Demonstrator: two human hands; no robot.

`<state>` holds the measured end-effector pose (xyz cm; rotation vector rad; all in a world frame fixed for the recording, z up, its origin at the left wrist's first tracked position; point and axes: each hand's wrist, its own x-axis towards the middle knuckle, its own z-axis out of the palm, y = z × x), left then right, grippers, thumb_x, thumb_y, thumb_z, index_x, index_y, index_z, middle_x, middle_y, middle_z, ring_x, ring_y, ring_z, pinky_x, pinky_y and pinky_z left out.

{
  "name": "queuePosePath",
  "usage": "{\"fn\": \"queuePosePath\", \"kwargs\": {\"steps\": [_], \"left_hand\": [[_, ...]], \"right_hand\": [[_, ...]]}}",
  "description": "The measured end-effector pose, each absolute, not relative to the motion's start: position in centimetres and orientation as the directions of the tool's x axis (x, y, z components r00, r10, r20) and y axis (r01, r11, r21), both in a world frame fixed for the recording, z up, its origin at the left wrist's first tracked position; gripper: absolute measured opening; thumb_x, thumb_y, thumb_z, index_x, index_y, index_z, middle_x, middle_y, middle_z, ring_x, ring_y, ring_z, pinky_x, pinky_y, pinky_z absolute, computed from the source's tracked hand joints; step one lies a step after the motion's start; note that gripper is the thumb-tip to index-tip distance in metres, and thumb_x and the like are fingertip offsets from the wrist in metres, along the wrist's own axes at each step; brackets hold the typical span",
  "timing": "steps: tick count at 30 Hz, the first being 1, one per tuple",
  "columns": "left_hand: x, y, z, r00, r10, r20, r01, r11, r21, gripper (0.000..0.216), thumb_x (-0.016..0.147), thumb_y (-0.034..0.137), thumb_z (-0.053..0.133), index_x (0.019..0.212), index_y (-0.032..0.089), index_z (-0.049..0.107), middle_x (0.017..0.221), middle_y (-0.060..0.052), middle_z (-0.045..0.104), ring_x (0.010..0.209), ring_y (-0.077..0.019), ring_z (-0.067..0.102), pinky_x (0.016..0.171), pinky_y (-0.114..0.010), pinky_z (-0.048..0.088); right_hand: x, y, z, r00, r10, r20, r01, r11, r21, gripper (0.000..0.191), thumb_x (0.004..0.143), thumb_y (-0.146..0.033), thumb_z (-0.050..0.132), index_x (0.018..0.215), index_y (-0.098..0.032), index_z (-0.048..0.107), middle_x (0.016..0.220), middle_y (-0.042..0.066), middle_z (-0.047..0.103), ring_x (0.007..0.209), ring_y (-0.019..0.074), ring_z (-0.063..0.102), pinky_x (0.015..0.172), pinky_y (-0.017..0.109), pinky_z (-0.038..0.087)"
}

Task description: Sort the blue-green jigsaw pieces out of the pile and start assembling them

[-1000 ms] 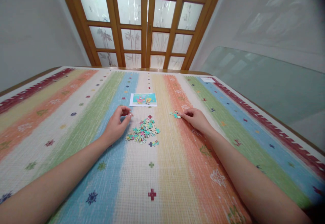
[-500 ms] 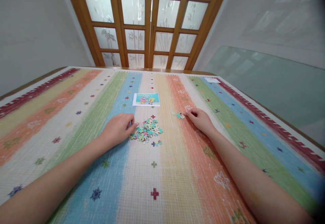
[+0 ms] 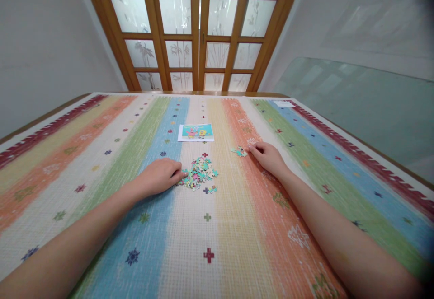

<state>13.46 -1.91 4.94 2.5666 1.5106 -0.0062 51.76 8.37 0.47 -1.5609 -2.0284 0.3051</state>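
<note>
A heap of puzzle pieces (image 3: 200, 172) is laid just to the right of the fingertips of the left hand (image 3: 160, 175), and its edge is met by them. The left thumb and forefinger are brought nearly together there; whether a piece is pinched between them cannot be told. A small cluster of pieces (image 3: 240, 151) is set just to the left of the fingertips of the right hand (image 3: 271, 158), apart from the heap. The right thumb and forefinger are drawn close together at the cluster's right end; whether it is gripped or only touched cannot be made out. A few loose pieces (image 3: 212, 189) are seen to the right of the left fingertips, just on the near side of the heap. Beyond the fingers of both hands, and between them, a picture card (image 3: 195, 133) is laid flat on the striped tablecloth (image 3: 193, 245). Far past the right fingers, a white paper (image 3: 284, 104) is placed, and wood-framed glass doors (image 3: 199, 46) are seen straight beyond.
</note>
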Motion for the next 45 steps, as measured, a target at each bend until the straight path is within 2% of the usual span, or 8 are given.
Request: {"fn": "queuePosePath", "kwargs": {"steps": [7, 14, 20, 25, 28, 32, 36, 45], "left_hand": [[14.3, -2.4, 5.4, 0.448, 0.888, -0.107, 0.894, -0.444, 0.057, 0.043, 0.1, 0.05, 0.042, 0.078, 0.019, 0.061, 0.079, -0.009, 0.067, 0.075, -0.0239, 0.06, 0.068, -0.033, 0.038], [13.8, -1.8, 5.1, 0.487, 0.871, -0.06, 0.869, -0.477, 0.132, 0.043, 0.102, 0.042, 0.038, 0.076, 0.018, 0.063, 0.079, -0.009, 0.069, 0.074, -0.0223, 0.061, 0.068, -0.031, 0.038], [14.1, -1.6, 4.5, 0.384, 0.923, 0.009, 0.91, -0.38, 0.166, 0.04, 0.101, 0.034, 0.034, 0.073, 0.019, 0.059, 0.077, -0.009, 0.066, 0.074, -0.0235, 0.06, 0.068, -0.031, 0.039], [15.7, -1.9, 3.6, 0.332, 0.908, 0.257, 0.767, -0.418, 0.487, 0.043, 0.102, 0.046, 0.037, 0.074, 0.019, 0.054, 0.073, -0.003, 0.059, 0.073, -0.019, 0.056, 0.07, -0.029, 0.039], [16.4, -2.2, 3.2, 0.299, 0.921, 0.248, 0.648, -0.387, 0.656, 0.047, 0.1, 0.052, 0.043, 0.066, 0.019, 0.049, 0.064, 0.002, 0.052, 0.063, -0.0148, 0.049, 0.064, -0.026, 0.036], [16.9, -2.7, 3.2, 0.293, 0.931, 0.218, 0.573, -0.354, 0.739, 0.052, 0.097, 0.056, 0.046, 0.061, 0.019, 0.045, 0.059, 0.004, 0.047, 0.058, -0.0122, 0.044, 0.06, -0.025, 0.033], [17.1, -3.0, 3.5, 0.305, 0.934, 0.186, 0.565, -0.335, 0.754, 0.052, 0.098, 0.055, 0.045, 0.062, 0.019, 0.047, 0.054, 0.005, 0.046, 0.055, -0.0115, 0.043, 0.058, -0.024, 0.032], [17.7, -3.8, 3.8, 0.332, 0.934, 0.129, 0.536, -0.299, 0.789, 0.047, 0.099, 0.053, 0.047, 0.066, 0.019, 0.052, 0.051, 0.005, 0.053, 0.052, -0.012, 0.048, 0.055, -0.023, 0.035]], "right_hand": [[51.5, 8.1, 0.7, -0.15, 0.947, 0.284, 0.819, 0.28, -0.5, 0.042, 0.09, -0.05, 0.048, 0.072, -0.019, 0.069, 0.071, 0.007, 0.067, 0.07, 0.0215, 0.056, 0.063, 0.031, 0.035], [51.4, 8.1, 0.7, -0.148, 0.943, 0.299, 0.814, 0.288, -0.505, 0.04, 0.088, -0.049, 0.049, 0.071, -0.019, 0.069, 0.072, 0.007, 0.068, 0.07, 0.0216, 0.056, 0.064, 0.031, 0.036], [51.7, 8.3, 0.6, -0.08, 0.923, 0.376, 0.796, 0.286, -0.534, 0.037, 0.087, -0.046, 0.048, 0.07, -0.02, 0.067, 0.072, 0.007, 0.066, 0.071, 0.0223, 0.058, 0.065, 0.033, 0.038], [50.5, 6.9, 2.5, 0.042, 0.806, 0.59, 0.761, 0.357, -0.542, 0.033, 0.093, -0.044, 0.049, 0.078, -0.02, 0.066, 0.081, 0.008, 0.065, 0.081, 0.0235, 0.058, 0.075, 0.036, 0.042], [47.8, 4.6, 3.9, -0.091, 0.736, 0.671, 0.662, 0.548, -0.511, 0.03, 0.097, -0.042, 0.053, 0.077, -0.022, 0.064, 0.079, 0.005, 0.064, 0.08, 0.022, 0.058, 0.077, 0.036, 0.042], [43.4, 1.0, 4.5, -0.402, 0.698, 0.592, 0.502, 0.709, -0.495, 0.027, 0.101, -0.037, 0.052, 0.083, -0.022, 0.064, 0.084, 0.004, 0.067, 0.082, 0.02, 0.058, 0.08, 0.036, 0.041], [40.5, -1.2, 4.2, -0.555, 0.678, 0.482, 0.44, 0.731, -0.522, 0.026, 0.103, -0.039, 0.051, 0.09, -0.022, 0.066, 0.086, 0.004, 0.067, 0.088, 0.0202, 0.057, 0.083, 0.036, 0.039], [38.8, -2.0, 3.8, -0.599, 0.705, 0.379, 0.421, 0.68, -0.601, 0.043, 0.107, -0.046, 0.035, 0.078, -0.021, 0.055, 0.082, 0.004, 0.06, 0.085, 0.0203, 0.052, 0.08, 0.036, 0.038]]}}
